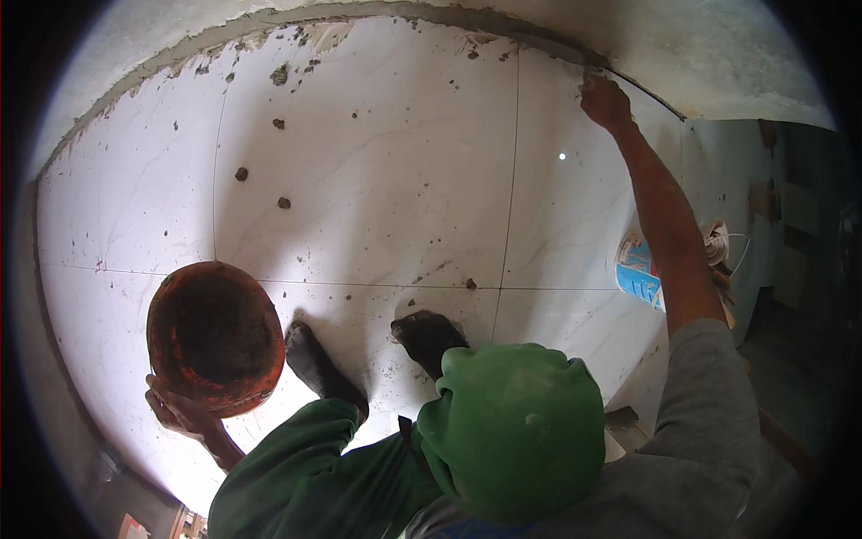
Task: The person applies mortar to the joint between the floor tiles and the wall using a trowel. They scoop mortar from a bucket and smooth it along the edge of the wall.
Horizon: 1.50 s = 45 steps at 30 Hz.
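Note:
My left hand (175, 409) grips the near left rim of an orange-red bucket (277, 346), whose inside is dark and caked with residue. The bucket's mouth faces up, left of my feet. Stretched far ahead to the right, my right hand (607, 101) is closed at the foot of the wall. What its fingers hold is too small and dark to make out. Beside that hand, a rough grey mortar strip (539, 40) runs along the joint between the wall and the white tiles (404, 180).
Crumbs and lumps of mortar (279, 75) lie scattered over the tiles, thickest by the far wall. A blue and white pail (638, 274) stands under my right forearm, with a coil of pale cord (716, 242) by it. My dark-covered feet (426, 338) are on the tiles.

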Tool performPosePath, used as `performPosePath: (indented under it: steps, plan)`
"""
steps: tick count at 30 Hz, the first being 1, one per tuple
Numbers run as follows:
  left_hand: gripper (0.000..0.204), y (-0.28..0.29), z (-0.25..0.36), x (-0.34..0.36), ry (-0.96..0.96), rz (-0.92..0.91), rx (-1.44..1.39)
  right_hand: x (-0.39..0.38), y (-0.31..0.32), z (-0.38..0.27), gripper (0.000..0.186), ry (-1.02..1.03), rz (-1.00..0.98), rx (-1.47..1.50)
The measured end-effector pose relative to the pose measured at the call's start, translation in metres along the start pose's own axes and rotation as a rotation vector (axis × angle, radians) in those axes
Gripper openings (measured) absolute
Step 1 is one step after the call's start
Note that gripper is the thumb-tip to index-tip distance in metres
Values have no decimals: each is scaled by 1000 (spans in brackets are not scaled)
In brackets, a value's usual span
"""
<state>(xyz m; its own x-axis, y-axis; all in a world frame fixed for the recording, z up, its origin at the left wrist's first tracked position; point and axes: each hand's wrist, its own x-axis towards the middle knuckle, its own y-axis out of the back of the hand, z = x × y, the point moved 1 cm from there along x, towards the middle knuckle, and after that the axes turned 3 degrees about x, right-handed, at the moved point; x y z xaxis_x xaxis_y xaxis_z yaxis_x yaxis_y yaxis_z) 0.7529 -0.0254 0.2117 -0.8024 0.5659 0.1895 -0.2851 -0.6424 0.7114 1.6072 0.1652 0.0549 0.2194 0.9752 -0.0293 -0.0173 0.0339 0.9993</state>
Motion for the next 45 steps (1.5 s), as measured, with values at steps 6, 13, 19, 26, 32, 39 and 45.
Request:
performPosePath:
  steps: [6,13,19,26,32,39,45]
  plan:
    - [40,11,-16,2,22,13,-80,-14,12,43,24,36,83,-165]
    - [42,17,-21,-3,136,43,-60,-28,22,47,25,237,84,-108]
    - [43,13,-28,9,97,-18,-9,51,17,0,22,305,212,-18]
    - [45,21,-37,0,166,23,-54,14,50,13,22,207,155,95]
    - [45,20,-43,7,123,32,-24,13,2,1,22,327,163,206]
    - [46,24,-39,7,119,9,13,28,3,36,29,109,134,107]
    - [48,27,-46,2,202,59,-62,3,15,68,29,30,79,186]
